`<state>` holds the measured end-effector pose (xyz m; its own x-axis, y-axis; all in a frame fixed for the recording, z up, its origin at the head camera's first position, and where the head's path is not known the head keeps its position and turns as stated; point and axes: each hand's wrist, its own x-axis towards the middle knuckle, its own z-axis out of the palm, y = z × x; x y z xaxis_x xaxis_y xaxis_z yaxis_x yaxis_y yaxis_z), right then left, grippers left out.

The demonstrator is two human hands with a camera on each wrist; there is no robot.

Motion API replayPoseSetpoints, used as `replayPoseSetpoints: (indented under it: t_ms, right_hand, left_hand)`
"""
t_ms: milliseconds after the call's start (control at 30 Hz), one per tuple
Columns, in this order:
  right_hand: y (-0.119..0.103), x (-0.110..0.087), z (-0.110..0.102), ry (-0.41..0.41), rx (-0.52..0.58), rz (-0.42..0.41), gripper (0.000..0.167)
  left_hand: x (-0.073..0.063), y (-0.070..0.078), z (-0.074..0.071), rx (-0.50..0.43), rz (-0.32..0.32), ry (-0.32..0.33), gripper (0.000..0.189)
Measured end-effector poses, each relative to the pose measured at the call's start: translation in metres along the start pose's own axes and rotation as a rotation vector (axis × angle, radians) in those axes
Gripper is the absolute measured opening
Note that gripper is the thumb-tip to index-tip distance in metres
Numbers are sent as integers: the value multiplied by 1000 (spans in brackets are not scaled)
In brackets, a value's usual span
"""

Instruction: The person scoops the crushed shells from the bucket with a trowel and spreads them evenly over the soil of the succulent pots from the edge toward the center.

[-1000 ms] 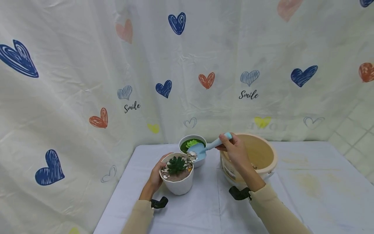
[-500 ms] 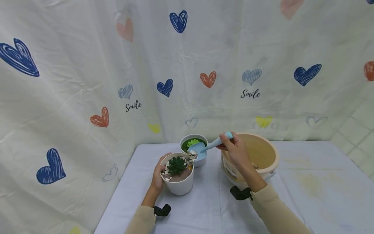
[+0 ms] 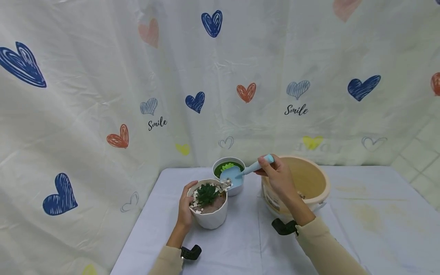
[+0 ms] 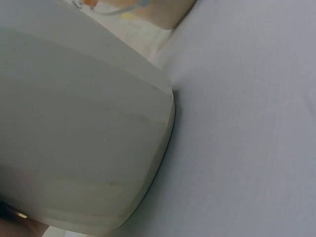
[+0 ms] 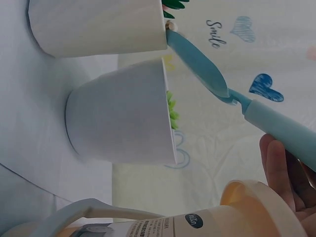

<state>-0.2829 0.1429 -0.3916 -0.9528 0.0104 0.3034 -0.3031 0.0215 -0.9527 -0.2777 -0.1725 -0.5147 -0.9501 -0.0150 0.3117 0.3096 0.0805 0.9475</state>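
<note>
My left hand (image 3: 185, 210) grips the left side of a white faceted flowerpot (image 3: 209, 220). A dark green succulent (image 3: 207, 194) stands in it, with pale pebbles over part of the brown soil. In the right wrist view, my right hand (image 5: 286, 168) holds a light blue trowel (image 5: 200, 64) by its handle. The trowel's blade tilts down to the pot's right rim, with small stones (image 3: 227, 183) at its tip. The left wrist view is mostly filled by the pot's wall (image 4: 84, 118); little of the left hand shows there.
A second white pot (image 5: 123, 113) with a light green plant stands just behind the first. To the right is a beige bucket (image 3: 324, 187) with a handle and some stones inside. A white cloth (image 3: 240, 248) covers the table; a heart-printed curtain (image 3: 258, 57) hangs behind.
The heap of stones at the trowel's tip looks smaller. My left wrist has shifted slightly while its hand stays on the pot. The right hand keeps nearly the same pose.
</note>
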Motion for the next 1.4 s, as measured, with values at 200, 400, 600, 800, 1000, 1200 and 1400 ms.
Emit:
replayPoseSetpoints:
  t_ms: [200,400,600,800,1000,1200,1400]
  right_hand:
    - [2,1,0,-2,-3,-5,35]
    - [1,-2,2,-14,-24,-6,35]
    - [3,-3,1,-27,-39,-22,35]
    - [1,-2,1,-46,-35,-47,34]
    - [-1,-2,2,-51,-42,-49,34]
    - [0,-2,2,-46,-47,-68,33]
    - [1,-2,1,-52,-45,-95,30]
  left_hand:
    - [7,2,-3,-74,-27,-75,60]
    - [8,0,-5,-146,-62,-102,65]
    - [5,-1,-2,-161,-35,-96,68]
    - [4,2,3,-96,15,-33,64]
    - [-2,6,8,6,64,68,60]
    - [-9,6,16,112,93,217,58]
    - [-14,6,25,192,103,324,59]
